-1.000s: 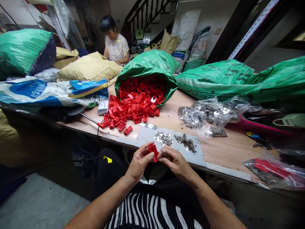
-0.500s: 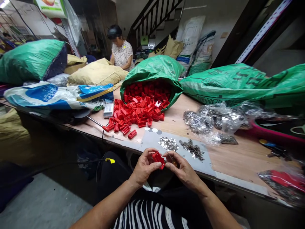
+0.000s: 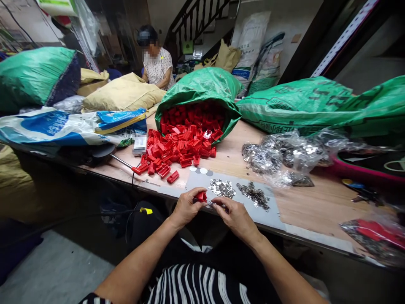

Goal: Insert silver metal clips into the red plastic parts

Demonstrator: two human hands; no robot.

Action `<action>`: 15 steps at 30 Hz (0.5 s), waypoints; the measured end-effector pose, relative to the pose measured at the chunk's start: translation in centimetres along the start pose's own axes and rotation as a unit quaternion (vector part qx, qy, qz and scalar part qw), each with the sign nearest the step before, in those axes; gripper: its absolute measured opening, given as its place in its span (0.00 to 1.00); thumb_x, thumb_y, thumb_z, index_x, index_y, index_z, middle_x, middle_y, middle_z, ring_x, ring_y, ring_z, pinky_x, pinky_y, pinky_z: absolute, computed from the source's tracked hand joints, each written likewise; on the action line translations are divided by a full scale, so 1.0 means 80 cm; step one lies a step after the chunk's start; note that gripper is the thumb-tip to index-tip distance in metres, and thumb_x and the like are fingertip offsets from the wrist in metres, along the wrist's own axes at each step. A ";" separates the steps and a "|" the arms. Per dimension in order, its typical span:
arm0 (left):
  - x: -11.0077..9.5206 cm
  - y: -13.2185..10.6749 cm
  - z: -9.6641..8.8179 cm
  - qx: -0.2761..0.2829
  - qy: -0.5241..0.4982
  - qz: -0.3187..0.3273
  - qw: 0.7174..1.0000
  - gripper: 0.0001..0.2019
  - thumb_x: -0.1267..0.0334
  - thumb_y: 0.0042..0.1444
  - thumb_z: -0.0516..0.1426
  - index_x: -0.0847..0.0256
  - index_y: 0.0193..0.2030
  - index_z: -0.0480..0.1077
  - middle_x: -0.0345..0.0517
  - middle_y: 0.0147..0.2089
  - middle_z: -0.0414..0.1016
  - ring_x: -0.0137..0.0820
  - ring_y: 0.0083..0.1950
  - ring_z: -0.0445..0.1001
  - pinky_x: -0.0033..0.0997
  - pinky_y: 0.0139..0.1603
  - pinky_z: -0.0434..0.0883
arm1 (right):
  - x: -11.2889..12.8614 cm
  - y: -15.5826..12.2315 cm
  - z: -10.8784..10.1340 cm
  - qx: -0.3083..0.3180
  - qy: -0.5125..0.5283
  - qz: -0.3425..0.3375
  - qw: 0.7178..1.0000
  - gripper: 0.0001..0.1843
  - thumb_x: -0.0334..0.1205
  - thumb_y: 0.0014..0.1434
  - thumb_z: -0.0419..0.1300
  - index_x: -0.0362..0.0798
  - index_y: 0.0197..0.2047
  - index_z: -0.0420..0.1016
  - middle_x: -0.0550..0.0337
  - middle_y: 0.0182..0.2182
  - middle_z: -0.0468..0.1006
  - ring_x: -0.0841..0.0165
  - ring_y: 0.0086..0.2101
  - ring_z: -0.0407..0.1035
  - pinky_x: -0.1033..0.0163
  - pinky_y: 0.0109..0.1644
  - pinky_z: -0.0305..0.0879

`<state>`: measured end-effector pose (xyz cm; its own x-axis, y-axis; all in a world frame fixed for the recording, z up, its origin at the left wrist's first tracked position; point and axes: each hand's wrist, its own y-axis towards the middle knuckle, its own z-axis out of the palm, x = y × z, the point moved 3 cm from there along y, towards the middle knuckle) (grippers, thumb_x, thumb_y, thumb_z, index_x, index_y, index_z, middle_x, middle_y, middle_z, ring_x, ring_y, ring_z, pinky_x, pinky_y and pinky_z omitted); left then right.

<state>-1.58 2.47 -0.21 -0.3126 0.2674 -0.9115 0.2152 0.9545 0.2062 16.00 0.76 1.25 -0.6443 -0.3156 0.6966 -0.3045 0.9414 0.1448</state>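
Observation:
My left hand (image 3: 186, 207) grips a small red plastic housing (image 3: 201, 196) between thumb and fingers, just over the table's front edge. In my right hand (image 3: 236, 214) is a small screwdriver (image 3: 209, 202), its thin metal shaft pointing left at the open end of the housing. Whether the tip touches inside cannot be seen, and the fingers cover most of the handle. Beyond my hands, a grey sheet (image 3: 198, 180) bears a pile of shiny flat metal pieces (image 3: 222, 188) and a darker pile of small metal parts (image 3: 254, 196).
Many red housings (image 3: 177, 150) spill from a green woven sack (image 3: 202, 84). Clear bags of metal parts (image 3: 284, 156) lie right, near a pink-rimmed tray (image 3: 344, 169). A red-handled tool (image 3: 136, 169) lies left. Across the table a person (image 3: 157, 63) sits among sacks.
The red housing has turned and moved slightly up and left in my left hand. The screwdriver shaft now lines up with its open end. The view has shifted a little.

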 end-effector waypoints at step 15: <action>0.004 0.003 0.001 0.023 0.023 0.031 0.999 0.19 0.70 0.50 0.62 0.56 0.51 0.73 0.44 0.47 0.79 0.33 0.47 0.76 0.31 0.52 0.70 | -0.002 0.007 0.000 0.018 -0.040 -0.040 0.998 0.10 0.34 0.61 0.55 0.51 0.41 0.77 0.57 0.36 0.78 0.66 0.38 0.72 0.62 0.43 0.67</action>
<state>-1.58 2.81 -0.43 -0.3391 0.3327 -0.8799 0.2782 0.9290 0.2441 15.93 1.33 1.17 -0.6708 -0.4002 0.6244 -0.3816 0.9081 0.1722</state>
